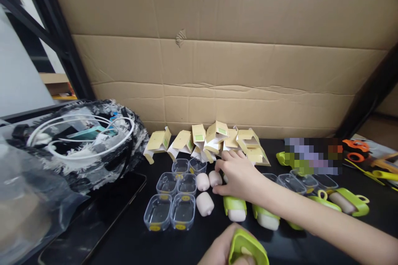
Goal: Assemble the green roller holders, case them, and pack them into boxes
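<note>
My right hand (239, 176) reaches in from the right over the black table (124, 236). Its thumb and bent fingers close around a small pink roller (214, 178). Two more pink rollers (204, 203) lie just left of it. Several clear plastic cases (169, 212) sit in rows further left. Green holders with pale rollers (235, 208) lie under my right wrist. At the bottom edge, my left hand (219, 252) grips a green holder (248, 249), only partly in view.
Several small yellow-and-white cardboard boxes (214, 137) lie open along a cardboard wall (217, 62). A plastic bag with white cables (77, 143) fills the left. More green holders (346, 201), clear cases (307, 181) and orange scissors (356, 149) lie at right.
</note>
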Available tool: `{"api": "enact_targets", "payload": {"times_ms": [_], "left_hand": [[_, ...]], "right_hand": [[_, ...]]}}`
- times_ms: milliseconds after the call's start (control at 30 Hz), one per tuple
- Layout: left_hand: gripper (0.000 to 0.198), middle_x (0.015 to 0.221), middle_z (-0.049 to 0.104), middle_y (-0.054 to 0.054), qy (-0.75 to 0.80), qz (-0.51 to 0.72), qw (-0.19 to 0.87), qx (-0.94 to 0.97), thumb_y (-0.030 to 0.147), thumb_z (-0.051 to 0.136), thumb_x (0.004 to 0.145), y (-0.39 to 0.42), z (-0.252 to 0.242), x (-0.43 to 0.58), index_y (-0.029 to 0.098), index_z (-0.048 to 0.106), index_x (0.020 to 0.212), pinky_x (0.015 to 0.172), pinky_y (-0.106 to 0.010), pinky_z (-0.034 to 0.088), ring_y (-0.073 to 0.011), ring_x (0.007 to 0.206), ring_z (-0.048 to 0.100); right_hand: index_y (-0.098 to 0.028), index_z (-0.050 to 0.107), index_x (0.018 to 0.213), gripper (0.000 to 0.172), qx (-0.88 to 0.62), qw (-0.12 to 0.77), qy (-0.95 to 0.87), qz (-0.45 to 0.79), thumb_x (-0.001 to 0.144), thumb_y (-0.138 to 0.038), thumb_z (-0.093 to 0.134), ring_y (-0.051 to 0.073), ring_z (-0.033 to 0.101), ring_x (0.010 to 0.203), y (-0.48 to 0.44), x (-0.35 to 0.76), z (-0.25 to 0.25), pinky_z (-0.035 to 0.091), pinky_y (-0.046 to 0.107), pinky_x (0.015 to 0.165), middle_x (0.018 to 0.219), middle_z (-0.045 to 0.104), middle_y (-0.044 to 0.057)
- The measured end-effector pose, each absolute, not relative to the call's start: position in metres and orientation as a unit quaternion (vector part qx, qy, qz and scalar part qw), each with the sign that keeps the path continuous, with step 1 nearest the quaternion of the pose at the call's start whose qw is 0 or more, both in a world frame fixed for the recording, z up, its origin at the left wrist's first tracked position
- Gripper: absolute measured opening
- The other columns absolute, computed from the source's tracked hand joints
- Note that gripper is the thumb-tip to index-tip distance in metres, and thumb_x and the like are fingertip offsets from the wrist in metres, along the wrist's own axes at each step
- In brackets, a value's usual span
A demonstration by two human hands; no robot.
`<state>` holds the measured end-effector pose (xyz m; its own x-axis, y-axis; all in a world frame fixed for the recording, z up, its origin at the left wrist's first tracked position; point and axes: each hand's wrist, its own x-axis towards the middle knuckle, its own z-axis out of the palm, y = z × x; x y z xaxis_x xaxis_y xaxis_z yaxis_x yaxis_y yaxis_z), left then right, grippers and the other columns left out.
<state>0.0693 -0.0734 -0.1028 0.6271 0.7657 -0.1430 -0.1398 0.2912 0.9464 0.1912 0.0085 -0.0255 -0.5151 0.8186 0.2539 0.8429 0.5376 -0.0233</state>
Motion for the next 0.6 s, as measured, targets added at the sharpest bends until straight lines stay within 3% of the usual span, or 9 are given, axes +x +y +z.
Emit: {"api": "enact_targets", "payload": {"times_ms": [67, 167, 400, 533, 600], "left_hand": [[0.062, 0.071, 0.052, 0.001, 0.323, 0.273, 0.744, 0.517, 0.069, 0.077, 0.05, -0.073, -0.099, 0.07, 0.017, 0.056, 0.077, 0.066, -0.026, 0.035, -0.013, 0.067, 0.046], [0.065, 0.07, 0.052, 0.001, 0.319, 0.237, 0.754, 0.523, 0.068, 0.08, 0.042, -0.073, -0.09, 0.071, 0.017, 0.054, 0.072, 0.068, -0.027, 0.034, -0.0118, 0.065, 0.044], [0.065, 0.068, 0.057, 0.001, 0.259, 0.283, 0.807, 0.449, 0.067, 0.077, 0.044, -0.069, -0.105, 0.074, 0.017, 0.067, 0.085, 0.068, -0.028, 0.034, -0.0133, 0.063, 0.048], [0.065, 0.07, 0.061, 0.003, 0.25, 0.292, 0.864, 0.326, 0.059, 0.082, 0.048, -0.07, -0.105, 0.074, 0.023, 0.062, 0.099, 0.069, -0.028, 0.035, -0.0169, 0.07, 0.06], [0.065, 0.075, 0.065, 0.0, 0.264, 0.284, 0.864, 0.322, 0.058, 0.082, 0.053, -0.072, -0.099, 0.072, 0.021, 0.06, 0.102, 0.072, -0.029, 0.036, -0.0177, 0.075, 0.063]], "right_hand": [[-0.011, 0.071, 0.084, 0.034, -0.481, 0.111, -0.868, -0.055, 0.06, -0.034, 0.081, 0.033, 0.06, 0.092, 0.012, 0.188, -0.026, 0.042, 0.045, 0.082, 0.088, 0.066, 0.014], [-0.012, 0.068, 0.079, 0.023, -0.483, 0.114, -0.867, -0.048, 0.061, -0.025, 0.077, 0.029, 0.06, 0.089, 0.014, 0.185, -0.026, 0.042, 0.043, 0.083, 0.087, 0.066, 0.011], [-0.016, 0.062, 0.084, 0.019, -0.478, 0.208, -0.853, 0.023, 0.065, -0.018, 0.063, 0.024, 0.058, 0.081, 0.001, 0.211, -0.009, 0.044, 0.037, 0.076, 0.084, 0.064, 0.007], [-0.02, 0.059, 0.088, 0.017, -0.45, 0.23, -0.853, 0.128, 0.071, -0.018, 0.057, 0.017, 0.059, 0.074, -0.013, 0.247, 0.0, 0.048, 0.028, 0.068, 0.083, 0.065, 0.001], [-0.021, 0.058, 0.096, 0.024, -0.435, 0.27, -0.827, 0.233, 0.073, -0.018, 0.056, 0.016, 0.06, 0.073, -0.019, 0.263, -0.003, 0.048, 0.027, 0.066, 0.082, 0.065, 0.0]]}}
